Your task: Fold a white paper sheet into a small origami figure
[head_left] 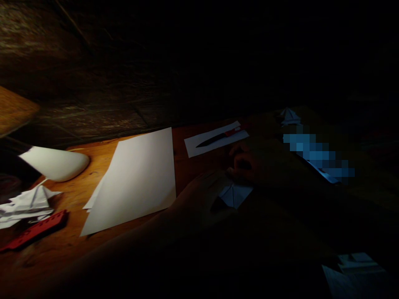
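The scene is very dark. Both my hands rest on a small folded white paper (235, 194) on a wooden table (99, 155). My left hand (199, 203) lies over its left edge, fingers curled down onto it. My right hand (255, 162) presses on its upper edge with bent fingers. Most of the folded paper is hidden under the hands.
A large white sheet (137, 178) lies left of my hands. A knife with a red handle (218, 138) lies on a paper strip behind. A white lamp head (56, 162), folded paper pieces (28, 203) and a red ruler (37, 230) sit far left. Another folded paper (289, 116) lies at the back right.
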`<control>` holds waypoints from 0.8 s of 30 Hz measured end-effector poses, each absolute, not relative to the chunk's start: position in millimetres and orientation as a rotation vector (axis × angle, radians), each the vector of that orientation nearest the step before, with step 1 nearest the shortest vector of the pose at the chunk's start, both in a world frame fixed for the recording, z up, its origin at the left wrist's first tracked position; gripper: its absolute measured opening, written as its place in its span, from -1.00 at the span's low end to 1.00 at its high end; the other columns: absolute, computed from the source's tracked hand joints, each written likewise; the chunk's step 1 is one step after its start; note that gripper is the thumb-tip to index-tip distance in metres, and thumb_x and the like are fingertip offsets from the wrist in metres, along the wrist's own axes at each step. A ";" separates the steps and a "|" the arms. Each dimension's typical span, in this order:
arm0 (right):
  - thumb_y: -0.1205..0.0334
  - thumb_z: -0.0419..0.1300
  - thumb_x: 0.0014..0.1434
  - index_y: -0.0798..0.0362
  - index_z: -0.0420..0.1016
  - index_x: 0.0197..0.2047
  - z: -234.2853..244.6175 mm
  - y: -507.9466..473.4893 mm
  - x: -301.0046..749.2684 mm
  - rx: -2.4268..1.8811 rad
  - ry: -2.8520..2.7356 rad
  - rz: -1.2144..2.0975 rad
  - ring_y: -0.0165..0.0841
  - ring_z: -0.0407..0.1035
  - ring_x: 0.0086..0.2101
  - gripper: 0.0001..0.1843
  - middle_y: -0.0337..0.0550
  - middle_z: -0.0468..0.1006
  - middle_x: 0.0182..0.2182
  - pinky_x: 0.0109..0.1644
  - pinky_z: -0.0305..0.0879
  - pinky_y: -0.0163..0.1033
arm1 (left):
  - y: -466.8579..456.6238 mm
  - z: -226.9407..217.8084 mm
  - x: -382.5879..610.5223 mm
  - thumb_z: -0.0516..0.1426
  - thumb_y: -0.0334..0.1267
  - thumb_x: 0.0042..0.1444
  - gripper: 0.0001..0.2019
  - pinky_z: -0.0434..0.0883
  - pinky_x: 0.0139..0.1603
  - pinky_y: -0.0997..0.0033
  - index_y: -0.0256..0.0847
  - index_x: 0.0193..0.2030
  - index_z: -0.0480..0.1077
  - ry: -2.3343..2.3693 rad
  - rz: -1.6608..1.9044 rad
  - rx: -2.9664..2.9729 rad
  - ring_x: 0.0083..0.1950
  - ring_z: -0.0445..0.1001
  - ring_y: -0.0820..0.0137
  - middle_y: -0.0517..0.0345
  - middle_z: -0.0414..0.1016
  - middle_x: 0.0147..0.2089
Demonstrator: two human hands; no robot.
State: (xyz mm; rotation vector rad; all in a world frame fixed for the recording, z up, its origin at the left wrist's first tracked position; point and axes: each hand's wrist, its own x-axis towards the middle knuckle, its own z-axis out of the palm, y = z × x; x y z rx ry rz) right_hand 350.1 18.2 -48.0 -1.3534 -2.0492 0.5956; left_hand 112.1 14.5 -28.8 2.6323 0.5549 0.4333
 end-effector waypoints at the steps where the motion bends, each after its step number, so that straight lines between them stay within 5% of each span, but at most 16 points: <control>1: 0.15 0.28 0.22 0.06 0.49 -0.42 -47.8 18.2 350.7 -1.350 -2.054 0.600 -0.20 0.41 -0.06 -0.77 -0.01 0.45 0.04 -0.04 0.34 -0.06 | 14.8 -28.9 111.9 0.33 -0.11 0.17 -0.37 0.41 0.31 0.02 -0.15 0.31 0.23 0.564 0.429 2.605 0.32 0.36 0.13 -0.06 0.36 0.31; 7: 0.16 0.29 0.23 0.06 0.48 -0.44 -48.7 18.4 349.3 -1.318 -2.052 0.556 -0.20 0.41 -0.05 -0.76 -0.02 0.46 0.02 -0.02 0.33 -0.05 | 16.1 -28.9 111.0 0.32 -0.08 0.17 -0.53 0.44 0.25 -0.04 -0.20 0.13 0.36 0.566 0.401 2.651 0.29 0.37 0.06 -0.11 0.34 0.30; 12: 0.10 0.27 0.24 0.06 0.48 -0.43 -47.3 18.2 349.4 -1.308 -2.047 0.594 -0.18 0.41 -0.04 -0.74 -0.02 0.46 0.03 -0.01 0.34 -0.04 | 16.2 -29.7 110.2 0.34 -0.10 0.16 -0.34 0.38 0.32 -0.05 -0.16 0.33 0.22 0.553 0.402 2.700 0.36 0.32 0.07 -0.09 0.33 0.35; 24: 0.11 0.30 0.18 0.05 0.47 -0.46 -50.6 18.3 347.5 -1.368 -1.996 0.586 -0.17 0.41 -0.05 -0.74 -0.03 0.45 0.04 -0.03 0.35 -0.03 | 16.6 -28.8 111.2 0.33 -0.14 0.18 -0.57 0.50 0.19 0.02 -0.19 0.14 0.40 0.520 0.392 2.648 0.22 0.43 0.13 -0.05 0.42 0.20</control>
